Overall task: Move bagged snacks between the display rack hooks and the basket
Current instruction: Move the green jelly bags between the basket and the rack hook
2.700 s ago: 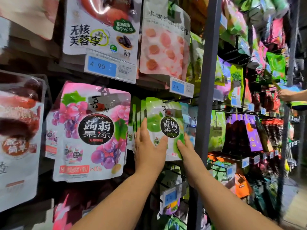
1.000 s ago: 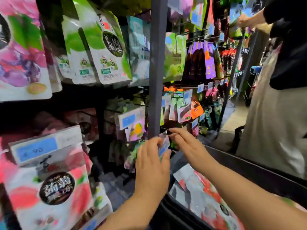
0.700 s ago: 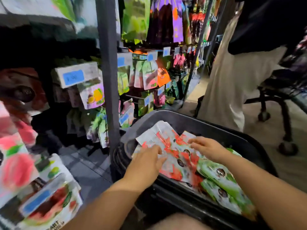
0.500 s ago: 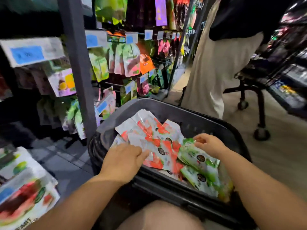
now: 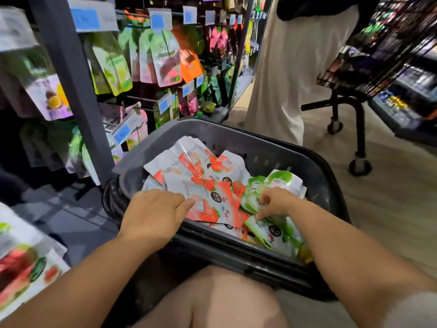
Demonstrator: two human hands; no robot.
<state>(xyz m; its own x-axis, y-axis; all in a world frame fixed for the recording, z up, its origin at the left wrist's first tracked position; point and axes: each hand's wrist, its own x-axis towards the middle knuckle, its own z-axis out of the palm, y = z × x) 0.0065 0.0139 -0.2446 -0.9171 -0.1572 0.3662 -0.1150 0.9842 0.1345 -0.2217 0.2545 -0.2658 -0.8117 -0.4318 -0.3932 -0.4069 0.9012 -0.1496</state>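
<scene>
A dark grey basket [image 5: 260, 138] sits in front of my knee and holds several snack bags. Red-and-white bags [image 5: 201, 166] fill its left and middle, and green bags [image 5: 281, 179] lie on its right side. My left hand [image 5: 153, 214] lies over the near left rim, fingers stretched flat with the tips on the top red-and-white bag [image 5: 212, 197]. My right hand [image 5: 276, 202] is curled down among the green bags, its fingertips pinching the edge of one green bag [image 5: 272, 230]. The display rack [image 5: 151, 58] with hanging bags stands to the left.
A grey upright post [image 5: 71, 91] of the rack rises right beside the basket's left corner. A person in a pale skirt [image 5: 283, 67] stands just behind the basket. A wheeled trolley [image 5: 359, 162] is at the right, on the wooden floor. My knee [image 5: 212, 299] is below the basket.
Both hands left the green bag hanging on the rack and came down into the basket. The left hand settled on the red-and-white bags and the right closed onto the green ones.
</scene>
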